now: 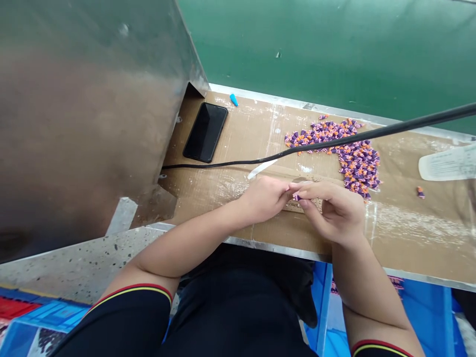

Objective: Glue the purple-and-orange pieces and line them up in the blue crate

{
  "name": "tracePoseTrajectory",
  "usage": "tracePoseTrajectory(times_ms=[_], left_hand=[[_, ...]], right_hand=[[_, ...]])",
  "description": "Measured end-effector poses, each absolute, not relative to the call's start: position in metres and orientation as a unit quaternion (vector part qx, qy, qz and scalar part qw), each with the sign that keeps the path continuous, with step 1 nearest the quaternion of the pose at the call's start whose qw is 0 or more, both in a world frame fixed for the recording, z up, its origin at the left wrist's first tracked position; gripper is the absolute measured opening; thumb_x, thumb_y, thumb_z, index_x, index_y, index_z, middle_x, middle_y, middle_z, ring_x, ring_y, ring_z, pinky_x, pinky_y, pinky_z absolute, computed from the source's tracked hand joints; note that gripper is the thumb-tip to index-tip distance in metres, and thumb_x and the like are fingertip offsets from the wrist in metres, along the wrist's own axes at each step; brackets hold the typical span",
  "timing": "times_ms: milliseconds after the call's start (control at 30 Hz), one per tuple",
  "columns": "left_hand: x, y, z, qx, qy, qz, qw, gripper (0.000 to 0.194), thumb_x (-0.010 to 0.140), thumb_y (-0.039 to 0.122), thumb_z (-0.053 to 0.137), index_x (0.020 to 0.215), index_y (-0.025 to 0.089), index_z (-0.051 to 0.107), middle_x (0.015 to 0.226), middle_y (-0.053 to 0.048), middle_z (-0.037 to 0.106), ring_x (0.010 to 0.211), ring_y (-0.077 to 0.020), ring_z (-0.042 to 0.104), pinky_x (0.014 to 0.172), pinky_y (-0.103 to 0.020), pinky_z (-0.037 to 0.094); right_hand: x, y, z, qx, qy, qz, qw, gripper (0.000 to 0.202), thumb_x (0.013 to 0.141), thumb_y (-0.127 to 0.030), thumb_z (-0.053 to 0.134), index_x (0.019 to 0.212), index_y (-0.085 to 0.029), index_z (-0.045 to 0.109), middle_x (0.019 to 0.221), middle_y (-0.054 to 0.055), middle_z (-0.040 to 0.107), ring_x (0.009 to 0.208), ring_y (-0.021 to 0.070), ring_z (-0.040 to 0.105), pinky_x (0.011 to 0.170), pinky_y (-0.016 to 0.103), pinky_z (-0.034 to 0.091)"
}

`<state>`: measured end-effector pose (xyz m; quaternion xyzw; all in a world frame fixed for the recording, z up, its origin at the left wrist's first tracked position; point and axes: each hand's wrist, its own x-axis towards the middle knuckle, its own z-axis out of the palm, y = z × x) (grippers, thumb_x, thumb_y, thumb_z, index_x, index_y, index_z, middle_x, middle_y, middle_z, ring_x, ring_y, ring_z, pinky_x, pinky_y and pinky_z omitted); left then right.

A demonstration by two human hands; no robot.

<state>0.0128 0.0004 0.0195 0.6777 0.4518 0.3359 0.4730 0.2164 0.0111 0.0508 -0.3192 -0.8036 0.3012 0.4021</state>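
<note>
Head view: where's the piece [296,197], how's the grip?

Over the table [245,124], near edge. Right hand [340,210] pinches it, thumb against fingers. Left hand [266,198] meets it at the fingertips; can't tell its closure.

Why both?

Probably steadies something tiny. Pile [359,163] sits just beyond, likely for short reach. Purple-orange, stubby bits; table's cardboard-brown, scuffed, shiny.

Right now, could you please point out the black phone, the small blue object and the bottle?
black phone [206,132]: head view, on the middle of its dark screen.
small blue object [233,100]: head view, on the middle of its body.
bottle [446,164]: head view, on its pale side, near the printing.
</note>
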Motion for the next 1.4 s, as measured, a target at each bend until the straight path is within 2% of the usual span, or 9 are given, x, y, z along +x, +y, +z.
tracePoseTrajectory(times_ms=[233, 400, 633, 767, 867, 933, 1100, 1233, 1400], left_hand=[[0.010, -0.001, 0.021, 0.727, 0.403, 0.300, 0.469, 0.049, 0.111, 0.052, 0.042, 0.084, 0.020, 0.068, 0.078, -0.007, 0.069, 0.069, -0.0201, 0.063, 0.070, -0.032, 0.044], [0.014, -0.005, 0.016, 0.729, 0.377, 0.319, 0.474, 0.073, 0.110, 0.075, 0.023, 0.109, 0.016, 0.067, 0.098, -0.012, 0.075, 0.083, -0.0230, 0.071, 0.079, -0.035, 0.055], [0.007, -0.002, 0.023, 0.718, 0.333, 0.369, 0.488, 0.062, 0.115, 0.058, 0.038, 0.154, 0.016, 0.062, 0.155, -0.019, 0.067, 0.140, -0.0309, 0.069, 0.121, -0.047, 0.055], [0.005, 0.001, 0.023, 0.645, 0.394, 0.466, 0.460, 0.046, 0.109, 0.055, 0.059, 0.130, 0.021, 0.082, 0.120, -0.012, 0.084, 0.105, -0.0247, 0.081, 0.100, -0.040, 0.065], [0.006, 0.001, 0.026, 0.559, 0.432, 0.493, 0.508, 0.051, 0.100, 0.063, 0.072, 0.119, 0.017, 0.085, 0.089, -0.009, 0.082, 0.066, -0.0149, 0.071, 0.066, -0.029, 0.061], [0.008, 0.000, 0.028, 0.515, 0.439, 0.499, 0.541, 0.058, 0.098, 0.067, 0.073, 0.120, 0.014, 0.084, 0.081, -0.007, 0.078, 0.057, -0.0116, 0.063, 0.056, -0.026, 0.056], [0.015, -0.001, 0.031, 0.476, 0.415, 0.493, 0.598, 0.057, 0.101, 0.063, 0.072, 0.122, 0.011, 0.082, 0.083, -0.006, 0.075, 0.066, -0.0117, 0.067, 0.063, -0.025, 0.063], [0.019, -0.002, 0.032, 0.404, 0.405, 0.502, 0.649, 0.051, 0.088, 0.061, 0.087, 0.108, 0.014, 0.085, 0.093, -0.009, 0.081, 0.074, -0.0141, 0.075, 0.073, -0.028, 0.068], [0.023, -0.003, 0.031, 0.290, 0.388, 0.519, 0.704, 0.049, 0.073, 0.057, 0.100, 0.092, 0.014, 0.085, 0.094, -0.010, 0.083, 0.082, -0.0167, 0.078, 0.084, -0.032, 0.070]], right_hand=[[0.218, 0.014, 0.056, -0.324, -0.753, 0.391, 0.418, 0.008, 0.102, -0.022, 0.074, 0.096, -0.028, 0.075, 0.091, 0.004, 0.083, 0.085, 0.0222, 0.082, 0.075, 0.035, 0.070], [0.218, 0.014, 0.057, -0.340, -0.675, 0.491, 0.433, 0.013, 0.102, -0.035, 0.081, 0.096, -0.024, 0.076, 0.089, 0.004, 0.081, 0.064, 0.0146, 0.074, 0.052, 0.024, 0.060], [0.217, 0.017, 0.057, -0.365, -0.641, 0.497, 0.456, 0.030, 0.096, -0.049, 0.087, 0.089, -0.024, 0.073, 0.078, 0.002, 0.078, 0.056, 0.0151, 0.072, 0.048, 0.026, 0.061], [0.215, 0.018, 0.055, -0.362, -0.637, 0.481, 0.482, 0.025, 0.099, -0.045, 0.085, 0.092, -0.024, 0.074, 0.085, 0.003, 0.083, 0.064, 0.0170, 0.078, 0.055, 0.027, 0.067], [0.213, 0.018, 0.052, -0.361, -0.637, 0.470, 0.493, 0.020, 0.100, -0.041, 0.084, 0.096, -0.025, 0.074, 0.087, 0.003, 0.084, 0.073, 0.0187, 0.082, 0.058, 0.027, 0.068], [0.213, 0.017, 0.051, -0.366, -0.647, 0.456, 0.490, 0.019, 0.099, -0.041, 0.085, 0.097, -0.025, 0.075, 0.089, 0.003, 0.085, 0.078, 0.0196, 0.084, 0.060, 0.026, 0.069], [0.214, 0.017, 0.048, -0.371, -0.677, 0.427, 0.472, 0.018, 0.102, -0.041, 0.082, 0.098, -0.025, 0.075, 0.091, 0.004, 0.086, 0.075, 0.0192, 0.083, 0.065, 0.029, 0.071], [0.215, 0.017, 0.043, -0.371, -0.717, 0.345, 0.478, 0.004, 0.103, -0.027, 0.078, 0.106, -0.026, 0.080, 0.096, 0.004, 0.086, 0.083, 0.0195, 0.084, 0.074, 0.030, 0.072], [0.213, 0.019, 0.037, -0.352, -0.786, 0.200, 0.467, 0.017, 0.098, -0.016, 0.079, 0.111, -0.027, 0.081, 0.102, 0.005, 0.087, 0.088, 0.0218, 0.085, 0.079, 0.034, 0.071]])
